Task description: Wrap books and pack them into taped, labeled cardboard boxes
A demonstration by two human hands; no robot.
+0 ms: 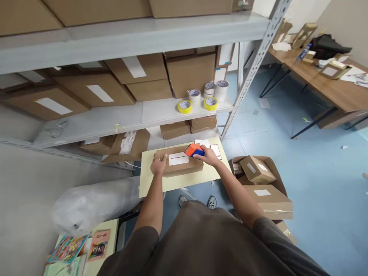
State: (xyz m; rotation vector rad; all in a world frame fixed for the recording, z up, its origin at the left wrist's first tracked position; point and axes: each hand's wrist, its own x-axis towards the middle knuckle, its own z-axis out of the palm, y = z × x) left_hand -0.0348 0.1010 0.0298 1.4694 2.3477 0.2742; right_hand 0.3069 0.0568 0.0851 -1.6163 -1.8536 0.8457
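Observation:
A long brown cardboard box (pixel 183 167) with a white strip or label on its top lies on a small cream table (pixel 149 185). My left hand (pixel 158 164) grips the box's left end, thumb on top. In my right hand (pixel 209 156) is an orange and blue tape dispenser (pixel 194 150), held over the right part of the box; whether it touches the cardboard is hard to see. Just right of that hand, a phone with a bright screen (pixel 215 151) lies on the table beside some white paper (pixel 202 142).
Metal shelving (pixel 161 115) stands in front, holding cardboard boxes and several tape rolls (pixel 184 106). An open carton (pixel 276 174) with boxes is at right. A plastic-wrapped roll (pixel 94 203) and books (pixel 99 244) are at left. A wooden desk (pixel 324 86) stands far right.

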